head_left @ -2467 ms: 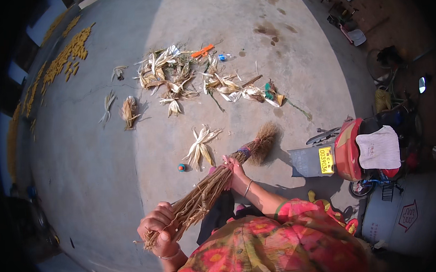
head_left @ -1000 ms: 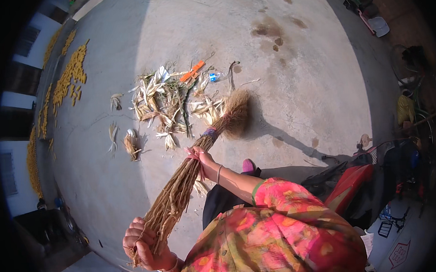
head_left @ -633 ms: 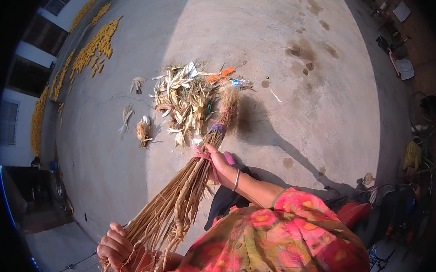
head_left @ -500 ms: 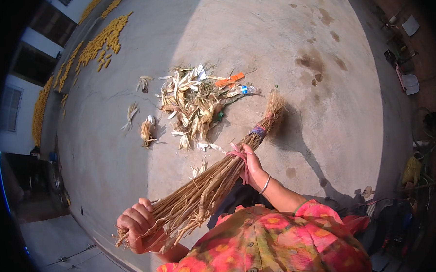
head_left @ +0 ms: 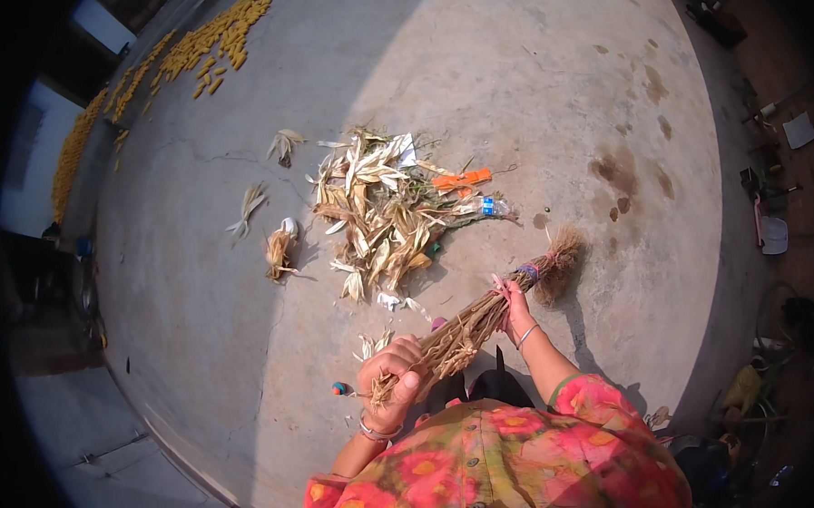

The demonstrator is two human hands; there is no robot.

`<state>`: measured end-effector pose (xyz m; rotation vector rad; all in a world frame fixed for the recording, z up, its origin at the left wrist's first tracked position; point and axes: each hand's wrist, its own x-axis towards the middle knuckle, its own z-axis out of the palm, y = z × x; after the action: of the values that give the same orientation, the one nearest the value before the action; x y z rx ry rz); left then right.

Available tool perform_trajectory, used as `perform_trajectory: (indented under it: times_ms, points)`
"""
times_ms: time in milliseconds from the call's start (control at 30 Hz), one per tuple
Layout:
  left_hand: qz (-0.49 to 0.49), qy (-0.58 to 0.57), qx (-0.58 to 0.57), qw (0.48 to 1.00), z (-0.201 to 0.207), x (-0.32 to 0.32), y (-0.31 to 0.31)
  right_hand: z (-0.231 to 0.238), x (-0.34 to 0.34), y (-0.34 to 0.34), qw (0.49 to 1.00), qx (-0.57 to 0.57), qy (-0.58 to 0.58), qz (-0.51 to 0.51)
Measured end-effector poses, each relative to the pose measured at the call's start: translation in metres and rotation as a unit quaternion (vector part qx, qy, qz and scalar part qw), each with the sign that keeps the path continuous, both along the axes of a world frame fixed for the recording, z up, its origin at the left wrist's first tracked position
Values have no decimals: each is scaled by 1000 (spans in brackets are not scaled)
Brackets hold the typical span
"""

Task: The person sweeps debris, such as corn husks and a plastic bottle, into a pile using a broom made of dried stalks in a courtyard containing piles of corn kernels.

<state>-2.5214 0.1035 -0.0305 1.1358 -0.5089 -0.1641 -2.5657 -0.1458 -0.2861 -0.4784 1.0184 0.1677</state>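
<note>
A broom of bundled brown stalks [head_left: 465,335] lies slantwise across my front, tied with a pink strip and a purple band. My left hand [head_left: 392,374] wraps around its lower-left end. Farther up, near the pink tie, my right hand [head_left: 516,311] is closed around the bundle. The bushy tip [head_left: 561,252] points up to the right, close over the floor beside its shadow. Beyond the broom is a heap of dry corn husks [head_left: 369,206] mixed with litter, including an orange piece [head_left: 463,181] and a clear plastic bottle with a blue label [head_left: 491,207].
Loose husks [head_left: 249,209] and a husk bundle [head_left: 280,252] lie left of the heap. Yellow corn cobs [head_left: 207,45] spread at the far left. A small blue-and-orange object [head_left: 342,388] is near my left hand. A white dustpan-like thing [head_left: 773,235] stands at the right.
My left hand has moved right and slightly up along with the broom's lower end. The tip has shifted right and down toward the floor. The whole view has shifted somewhat.
</note>
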Motion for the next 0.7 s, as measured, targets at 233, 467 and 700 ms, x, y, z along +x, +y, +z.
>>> perform_trajectory:
  times_ms: [233,467,700]
  points:
    - [267,-64,65,959,64,27,45,34,160,143,978,153,-54,134]
    - [365,-119,7,923,114,39,42,123,217,159,955,177,-66,227]
    - [360,-132,-76,921,153,76,-8,185,221,38,954,193,-82,213]
